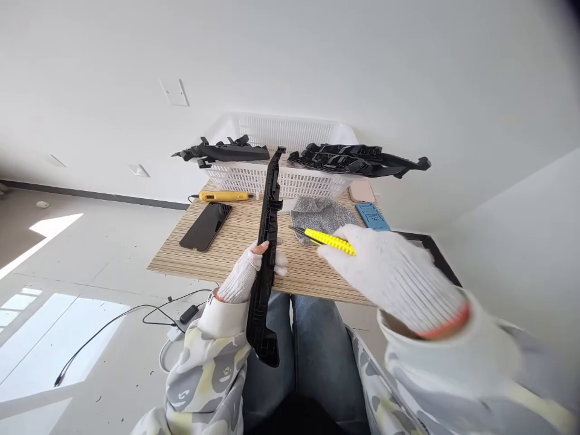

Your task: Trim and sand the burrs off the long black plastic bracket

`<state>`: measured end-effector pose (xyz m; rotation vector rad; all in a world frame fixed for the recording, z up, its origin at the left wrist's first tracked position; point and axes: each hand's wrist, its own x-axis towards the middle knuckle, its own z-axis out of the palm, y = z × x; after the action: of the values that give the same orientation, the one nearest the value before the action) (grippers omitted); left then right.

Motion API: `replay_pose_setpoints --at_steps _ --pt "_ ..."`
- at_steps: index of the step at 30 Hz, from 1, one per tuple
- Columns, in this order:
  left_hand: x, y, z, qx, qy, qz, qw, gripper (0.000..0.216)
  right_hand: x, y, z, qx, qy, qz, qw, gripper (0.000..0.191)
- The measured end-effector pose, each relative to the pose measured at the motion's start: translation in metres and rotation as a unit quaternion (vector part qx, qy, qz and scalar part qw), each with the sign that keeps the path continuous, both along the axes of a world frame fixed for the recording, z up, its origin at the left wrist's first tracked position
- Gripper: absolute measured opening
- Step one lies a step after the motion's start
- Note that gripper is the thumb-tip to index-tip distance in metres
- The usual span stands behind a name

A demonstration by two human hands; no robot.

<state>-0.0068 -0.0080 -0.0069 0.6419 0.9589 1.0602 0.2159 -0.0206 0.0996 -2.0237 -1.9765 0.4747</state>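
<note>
Long black plastic strip (268,241) is gripped by the left hand (247,267) before the white plastic basket (312,184); the right hand (378,260) grips a yellow-handled pointed tool (330,240). Work seems underway; whether black plastic parts (348,159) across the basket are finished is unclear.

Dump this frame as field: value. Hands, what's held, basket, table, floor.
left hand: gloved, gripping long black part
right hand: gloved, holding yellow tool, dark tip toward the part
tip contact: none, gap visible
basket: white, against the wall side of the table; left parts and right parts, also black, lie across it
table: phone, yellow pen-shaped device, grey cloth, blue item, pale pink item
floor: cable with black box, left of the legs
</note>
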Motion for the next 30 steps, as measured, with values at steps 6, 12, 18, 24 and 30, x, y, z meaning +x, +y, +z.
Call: replay_pose_setpoints --at_steps 6,12,18,24,30 --pt "0.002 0.003 0.006 -0.009 -0.009 -0.025 1.000 0.050 -0.014 0.029 -0.079 -0.018 0.275 -0.062 0.959 0.034" --pt "-0.001 0.009 0.000 -0.031 -0.001 -0.050 0.998 0.060 -0.022 0.023 -0.102 -0.007 0.351 -0.085 0.932 0.042" --pt "-0.001 0.001 0.002 -0.019 0.001 -0.056 0.998 0.061 -0.024 0.023 -0.098 -0.018 0.294 -0.159 0.942 0.052" --pt "-0.002 -0.002 0.006 -0.015 0.039 -0.069 0.997 0.058 -0.026 0.026 -0.097 -0.052 0.273 -0.172 0.945 0.063" --pt "-0.002 -0.001 0.002 -0.008 0.060 -0.064 0.996 0.055 -0.020 0.026 -0.101 -0.039 0.325 -0.150 0.933 0.060"
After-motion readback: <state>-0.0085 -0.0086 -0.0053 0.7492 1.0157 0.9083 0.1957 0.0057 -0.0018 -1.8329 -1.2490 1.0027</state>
